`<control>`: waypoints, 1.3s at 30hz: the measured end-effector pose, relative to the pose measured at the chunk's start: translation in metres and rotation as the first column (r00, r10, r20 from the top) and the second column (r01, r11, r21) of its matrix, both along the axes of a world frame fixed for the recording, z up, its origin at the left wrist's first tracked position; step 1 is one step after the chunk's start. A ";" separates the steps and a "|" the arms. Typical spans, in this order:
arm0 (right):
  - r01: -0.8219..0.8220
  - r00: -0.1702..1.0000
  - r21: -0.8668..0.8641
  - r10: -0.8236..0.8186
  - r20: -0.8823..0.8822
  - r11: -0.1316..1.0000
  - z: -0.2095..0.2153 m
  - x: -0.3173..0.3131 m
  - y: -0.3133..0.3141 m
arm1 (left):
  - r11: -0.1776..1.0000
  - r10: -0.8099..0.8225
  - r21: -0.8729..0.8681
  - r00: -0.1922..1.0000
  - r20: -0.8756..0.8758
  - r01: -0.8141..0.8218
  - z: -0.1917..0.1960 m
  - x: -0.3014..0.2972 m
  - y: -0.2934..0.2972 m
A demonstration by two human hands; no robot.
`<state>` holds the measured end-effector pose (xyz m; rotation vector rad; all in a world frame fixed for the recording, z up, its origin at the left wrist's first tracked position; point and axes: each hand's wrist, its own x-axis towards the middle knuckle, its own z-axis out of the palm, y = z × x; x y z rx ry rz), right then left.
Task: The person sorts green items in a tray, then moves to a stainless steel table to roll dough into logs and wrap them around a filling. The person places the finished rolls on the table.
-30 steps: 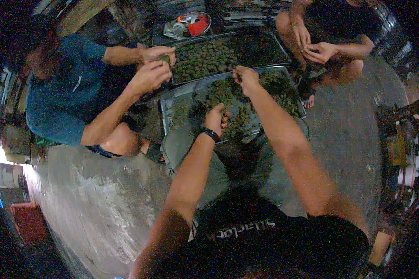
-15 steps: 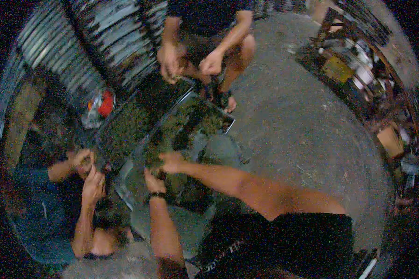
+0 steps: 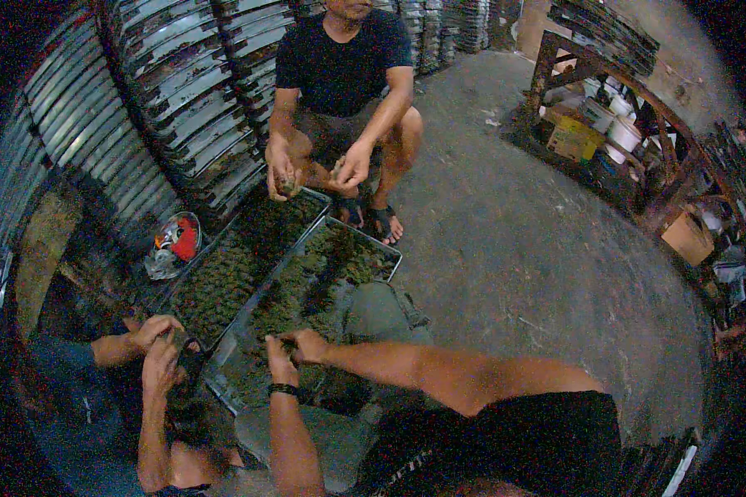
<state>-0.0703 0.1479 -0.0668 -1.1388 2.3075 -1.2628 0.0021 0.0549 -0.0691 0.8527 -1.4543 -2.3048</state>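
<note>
My left hand (image 3: 280,358), with a dark band at its wrist, is raised over a metal tray (image 3: 366,232) of greenish-brown clumps (image 3: 307,277). My right hand (image 3: 311,345) reaches in from the right, its curled fingers close against the left hand's. Both hands are closed, fingertips together; anything between them is too small and dim to make out. A second dark tray (image 3: 313,195), filled with similar clumps, lies alongside on the left. My knees in grey-green trousers (image 3: 377,311) partly cover the near tray.
Across the trays squats a co-worker, whose hands (image 3: 283,176) hold a brownish clump. Another co-worker's hands (image 3: 162,364) are together at the left. A bag with red and orange items (image 3: 178,240) lies beside the trays. Corrugated metal sheets (image 3: 191,83) stand behind; a cluttered shelf (image 3: 605,124) is at right.
The view has tilted up, showing more of the far co-worker, and the trays sit lower in the picture. My right hand's fingers have drawn in closer to my left hand's.
</note>
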 end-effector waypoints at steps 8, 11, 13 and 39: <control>0.060 0.899 -0.145 0.010 0.439 0.988 -0.037 -0.055 0.021 | 0.996 -0.074 -0.028 0.980 0.187 0.080 -0.001 -0.005 0.010; 0.394 0.215 -0.057 -0.031 0.976 0.917 -0.017 -0.036 0.040 | 0.989 0.147 -0.039 0.975 0.168 -0.143 -0.034 0.020 0.025; 0.391 0.125 -0.061 0.013 0.992 0.918 0.030 -0.011 0.050 | 0.953 0.279 0.083 0.950 0.137 -0.292 -0.049 0.031 0.038; 0.415 0.297 -0.080 -0.052 0.954 0.906 0.084 -0.020 0.070 | 0.986 0.112 0.092 0.964 0.242 -0.138 0.018 0.020 0.071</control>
